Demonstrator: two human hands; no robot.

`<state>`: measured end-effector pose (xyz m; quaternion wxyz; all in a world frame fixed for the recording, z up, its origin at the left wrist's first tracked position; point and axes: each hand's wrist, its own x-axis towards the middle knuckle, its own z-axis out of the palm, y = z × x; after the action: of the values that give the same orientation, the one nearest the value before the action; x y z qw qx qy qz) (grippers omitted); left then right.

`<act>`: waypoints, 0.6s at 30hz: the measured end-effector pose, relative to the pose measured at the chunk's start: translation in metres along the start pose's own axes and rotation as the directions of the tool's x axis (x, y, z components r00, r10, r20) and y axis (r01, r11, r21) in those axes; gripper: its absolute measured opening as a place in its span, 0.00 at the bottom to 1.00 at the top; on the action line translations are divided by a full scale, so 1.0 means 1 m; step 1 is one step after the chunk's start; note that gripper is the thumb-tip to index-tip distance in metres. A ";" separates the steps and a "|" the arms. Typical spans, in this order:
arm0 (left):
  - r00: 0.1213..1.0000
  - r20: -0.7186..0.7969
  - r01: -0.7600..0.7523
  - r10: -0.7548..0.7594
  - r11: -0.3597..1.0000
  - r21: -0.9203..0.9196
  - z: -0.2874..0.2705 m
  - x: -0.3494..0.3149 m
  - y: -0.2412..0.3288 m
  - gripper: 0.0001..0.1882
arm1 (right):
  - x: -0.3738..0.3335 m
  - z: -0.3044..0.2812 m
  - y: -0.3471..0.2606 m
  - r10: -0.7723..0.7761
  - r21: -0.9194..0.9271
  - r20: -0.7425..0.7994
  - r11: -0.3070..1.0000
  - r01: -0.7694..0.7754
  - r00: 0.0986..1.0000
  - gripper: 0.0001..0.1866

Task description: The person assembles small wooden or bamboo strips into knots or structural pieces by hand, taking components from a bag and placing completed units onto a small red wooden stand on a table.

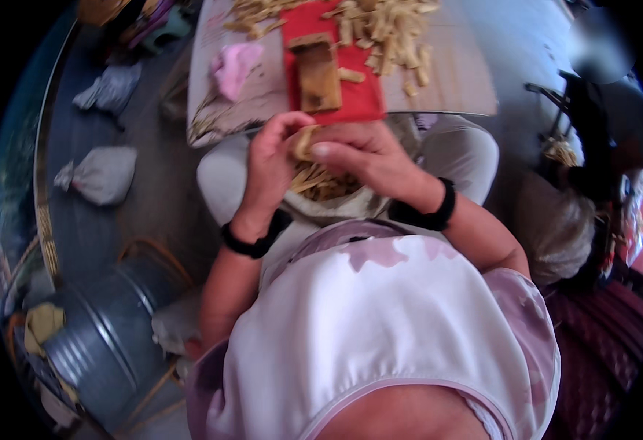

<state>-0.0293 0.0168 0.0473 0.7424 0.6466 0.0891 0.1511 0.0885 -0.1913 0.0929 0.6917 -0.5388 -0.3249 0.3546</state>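
Observation:
My left hand [269,154] and my right hand [362,150] meet over an open sack [336,211] between my knees. Fingers of both are closed around a small tan curled piece [305,144], whose kind I cannot make out; part of it is hidden by the fingers. Inside the sack lie many tan strips [320,185]. Just beyond my hands, a shallow wooden box [320,81] rests on a red sheet [365,99]. One loose tan piece [351,75] touches the box's right side. A heap of similar pieces [384,33] spreads at the far right of the board.
The pale board [461,84] carries a pink cloth [235,67] at left and more pieces [259,13] at the back. Tied bags [105,176] sit on the floor at left, near a metal drum [109,323]. A translucent sack [556,227] stands at right.

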 end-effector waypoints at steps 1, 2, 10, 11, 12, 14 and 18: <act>0.998 -0.053 -0.021 0.023 0.999 0.039 0.007 -0.002 -0.003 0.11 | -0.002 -0.002 -0.003 0.004 -0.021 0.007 1.000 -0.004 1.000 0.15; 0.995 -0.092 -0.032 0.039 0.996 0.079 0.011 -0.004 -0.008 0.11 | 0.000 -0.004 0.000 0.003 -0.019 -0.025 1.000 -0.004 1.000 0.14; 0.977 -0.104 -0.082 0.184 0.783 0.616 0.042 -0.019 0.013 0.14 | 0.010 -0.006 0.022 0.014 0.182 -0.181 0.983 0.020 0.983 0.06; 0.979 -0.061 -0.093 0.194 0.694 0.714 0.045 -0.018 0.019 0.14 | 0.010 -0.005 0.019 0.036 0.195 -0.190 0.981 0.001 0.981 0.05; 0.994 -0.079 -0.017 0.076 0.816 0.578 0.047 -0.018 0.028 0.15 | 0.008 -0.004 0.014 0.122 0.215 -0.214 0.974 -0.075 0.969 0.06; 0.993 -0.062 0.116 -0.101 0.932 0.342 0.045 -0.019 0.038 0.17 | 0.008 -0.006 0.002 0.207 0.237 -0.236 0.960 -0.150 0.949 0.07; 0.991 0.067 0.128 -0.112 0.929 -0.347 0.029 -0.017 0.049 0.22 | 0.004 -0.034 0.001 0.275 0.388 -0.234 0.906 -0.170 0.933 0.14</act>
<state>-0.0409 -0.0103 0.0985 0.8555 0.5004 0.0828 0.1039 0.1192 -0.2050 0.0849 0.7725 -0.4813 -0.0877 0.4048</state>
